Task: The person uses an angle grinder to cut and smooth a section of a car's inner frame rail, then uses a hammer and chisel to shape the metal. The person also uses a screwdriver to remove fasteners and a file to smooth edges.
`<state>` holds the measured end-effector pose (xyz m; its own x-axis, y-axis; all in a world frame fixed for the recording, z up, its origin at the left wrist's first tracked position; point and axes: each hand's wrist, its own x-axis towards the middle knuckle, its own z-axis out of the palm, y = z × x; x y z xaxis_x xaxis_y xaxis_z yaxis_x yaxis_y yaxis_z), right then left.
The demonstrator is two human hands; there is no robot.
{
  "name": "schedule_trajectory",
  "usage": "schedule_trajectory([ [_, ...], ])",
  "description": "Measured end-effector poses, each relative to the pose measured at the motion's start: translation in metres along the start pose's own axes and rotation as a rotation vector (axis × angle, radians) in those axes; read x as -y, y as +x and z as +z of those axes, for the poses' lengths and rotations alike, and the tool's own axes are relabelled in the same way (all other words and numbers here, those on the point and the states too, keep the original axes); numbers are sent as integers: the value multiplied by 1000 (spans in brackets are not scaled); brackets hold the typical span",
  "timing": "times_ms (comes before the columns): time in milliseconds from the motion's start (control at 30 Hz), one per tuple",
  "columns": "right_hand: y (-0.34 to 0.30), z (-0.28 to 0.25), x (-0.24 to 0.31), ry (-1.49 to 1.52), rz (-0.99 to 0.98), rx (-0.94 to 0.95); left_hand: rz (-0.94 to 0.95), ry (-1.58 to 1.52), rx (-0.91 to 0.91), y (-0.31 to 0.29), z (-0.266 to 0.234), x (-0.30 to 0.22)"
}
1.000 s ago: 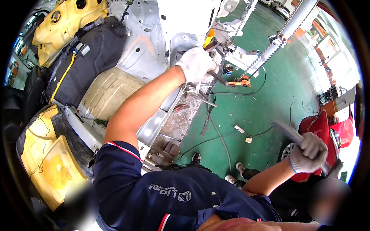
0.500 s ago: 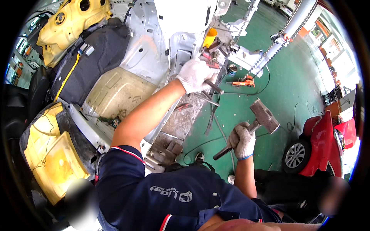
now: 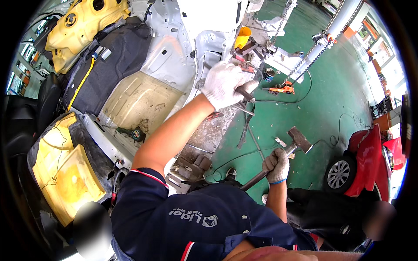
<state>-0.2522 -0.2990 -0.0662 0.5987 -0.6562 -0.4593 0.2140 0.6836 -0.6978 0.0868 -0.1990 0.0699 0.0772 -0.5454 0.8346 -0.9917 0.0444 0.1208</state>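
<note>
My left hand (image 3: 227, 85), in a white knit glove, is closed around a dark metal bar (image 3: 246, 93) whose end sticks out past the thumb. It is held over the outer edge of the stripped silver car body (image 3: 167, 65). Whether the bar's far end touches metal is hidden by the glove. In front of me on the right, my gloved right hand (image 3: 276, 165) grips the handle of a sledgehammer (image 3: 300, 140). The heavy steel head points away to the upper right, and the handle runs back toward my body. A gap separates the hammer from the bar.
Pliers (image 3: 213, 116) lie on the dusty metal ledge beside the car. A yellow cup (image 3: 243, 38) and scattered tools are farther along. An orange clamp (image 3: 282, 88), chains (image 3: 300, 65) and a cable are to the right. A red car (image 3: 363, 161) and a person in black (image 3: 324, 213) are at the right.
The sledgehammer has dropped lower and its head now looks farther from me. More handle shows behind my right fist. My left hand keeps the bar, having shifted slightly right in view.
</note>
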Motion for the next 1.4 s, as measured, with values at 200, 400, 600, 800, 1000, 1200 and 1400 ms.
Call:
schedule_trajectory([
  [200,-9,16,-3,-34,-7,14,147,19,-86,1,20,46],
  [400,-12,18,-2,-51,-40,5,111,2,-69,8,13,40],
  [600,-15,35,10,-133,-92,22,99,37,92,4,16,50],
  [800,-55,98,94,-77,-662,310,194,-5,-83,6,20,59],
  [1000,-48,168,96,-47,-1331,682,158,-109,-55,12,15,55],
  [1200,-9,151,15,-576,-364,201,154,-151,-74,0,12,49],
  [1400,-37,132,69,-318,-599,261,144,-61,-71,6,13,55],
])
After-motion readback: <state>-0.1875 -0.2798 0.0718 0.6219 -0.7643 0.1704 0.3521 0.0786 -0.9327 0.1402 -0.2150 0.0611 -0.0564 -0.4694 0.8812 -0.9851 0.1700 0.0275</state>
